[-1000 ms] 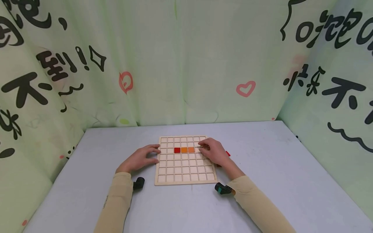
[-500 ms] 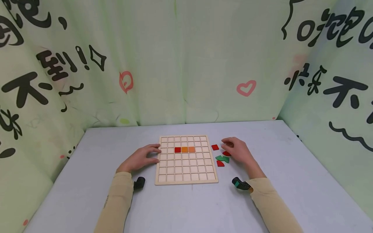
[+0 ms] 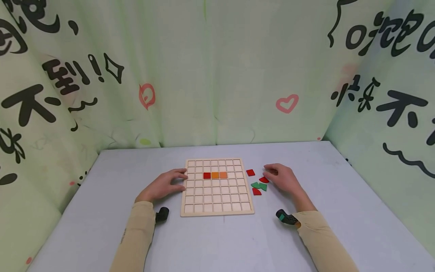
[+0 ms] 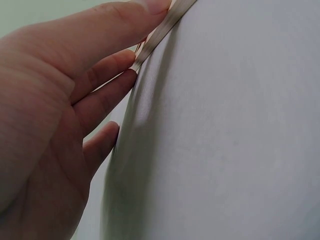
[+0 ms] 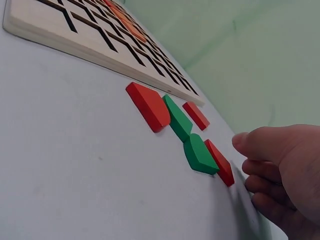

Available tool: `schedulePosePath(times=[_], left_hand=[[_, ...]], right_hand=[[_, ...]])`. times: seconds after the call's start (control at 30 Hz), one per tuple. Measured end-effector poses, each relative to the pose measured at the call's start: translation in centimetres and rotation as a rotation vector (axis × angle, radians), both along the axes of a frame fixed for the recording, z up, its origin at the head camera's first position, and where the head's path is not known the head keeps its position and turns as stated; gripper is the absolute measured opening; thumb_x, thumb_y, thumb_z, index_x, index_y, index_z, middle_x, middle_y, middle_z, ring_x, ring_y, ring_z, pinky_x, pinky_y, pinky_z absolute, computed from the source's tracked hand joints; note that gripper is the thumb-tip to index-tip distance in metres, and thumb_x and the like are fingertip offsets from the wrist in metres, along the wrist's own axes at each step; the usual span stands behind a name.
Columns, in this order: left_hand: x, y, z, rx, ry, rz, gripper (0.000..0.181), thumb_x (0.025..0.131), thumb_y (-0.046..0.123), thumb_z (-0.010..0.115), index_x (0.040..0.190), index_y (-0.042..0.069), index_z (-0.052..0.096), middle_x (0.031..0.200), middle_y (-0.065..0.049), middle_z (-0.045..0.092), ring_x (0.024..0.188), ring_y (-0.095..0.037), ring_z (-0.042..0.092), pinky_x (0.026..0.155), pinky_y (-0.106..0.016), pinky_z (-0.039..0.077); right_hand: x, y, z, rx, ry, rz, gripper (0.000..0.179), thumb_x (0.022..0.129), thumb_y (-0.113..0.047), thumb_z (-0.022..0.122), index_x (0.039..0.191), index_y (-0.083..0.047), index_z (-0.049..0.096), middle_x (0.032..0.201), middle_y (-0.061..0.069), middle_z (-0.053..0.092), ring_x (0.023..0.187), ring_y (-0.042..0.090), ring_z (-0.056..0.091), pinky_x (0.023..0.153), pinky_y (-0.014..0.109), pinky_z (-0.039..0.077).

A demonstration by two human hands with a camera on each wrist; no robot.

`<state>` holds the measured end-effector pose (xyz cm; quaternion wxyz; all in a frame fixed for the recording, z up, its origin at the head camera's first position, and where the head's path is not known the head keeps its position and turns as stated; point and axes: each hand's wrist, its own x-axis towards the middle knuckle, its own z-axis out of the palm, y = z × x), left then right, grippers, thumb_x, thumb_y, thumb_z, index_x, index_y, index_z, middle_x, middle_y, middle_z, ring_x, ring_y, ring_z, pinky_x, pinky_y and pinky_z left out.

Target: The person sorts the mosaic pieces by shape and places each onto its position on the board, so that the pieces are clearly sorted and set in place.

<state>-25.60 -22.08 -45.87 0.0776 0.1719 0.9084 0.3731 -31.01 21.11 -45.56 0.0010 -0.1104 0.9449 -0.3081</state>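
The wooden grid board [image 3: 216,199] lies flat on the counter [image 3: 204,245], its far rim roughly parallel to the counter's far edge. In it, a row of red, orange and lighter-orange tiles [image 3: 215,175] runs left to right. The left hand [image 3: 164,184] rests extended fingers against the board's left edge. Beyond the right edge lie a far red piece [image 3: 250,172], two green pieces [image 3: 263,187] touching each other, a near red piece [image 3: 256,192], and a middle red piece [image 3: 264,180], its long axis running left to right. Just beside that one, the right hand [image 3: 283,177] has fingers loosely curled, thumb apart, gripping nothing visible.
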Motion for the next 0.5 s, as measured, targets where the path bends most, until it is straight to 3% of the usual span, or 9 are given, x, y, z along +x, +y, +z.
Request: schedulePosePath(times=[0.5], left_hand=[[0.0,0.0,0.0,0.002,-0.002,0.002,0.040,0.087,0.024,0.075,0.123,0.008,0.066,0.150,-0.007,0.043,0.142,-0.031,0.033,0.115,-0.048,0.029]], right_hand=[[-0.6,-3.5,0.3,0.073,0.010,0.109,0.040,0.092,-0.019,0.067,0.126,0.001,0.063,0.125,0.021,0.060,0.113,0.036,0.055,0.096,0.051,0.049]])
